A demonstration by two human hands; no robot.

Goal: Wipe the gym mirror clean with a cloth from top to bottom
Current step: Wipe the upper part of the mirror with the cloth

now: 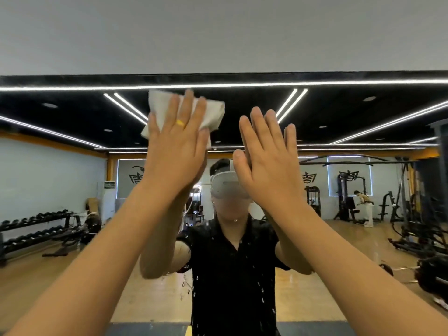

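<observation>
A large wall mirror (72, 170) fills the view below a grey wall. My left hand (177, 146), with a yellow ring, lies flat on a folded white cloth (213, 112) and presses it against the glass near the mirror's top edge. My right hand (266, 156) is raised beside it, fingers together and palm toward the glass, holding nothing. Water droplets and streaks (261, 292) speckle the lower middle of the mirror. The glass reflects me in a black shirt with a headset.
The mirror's top edge (339, 75) runs straight across under the grey wall. Reflected in the glass are a dumbbell rack (36, 229) at left, weight machines (349, 197) at right, a person far right, and a wooden floor.
</observation>
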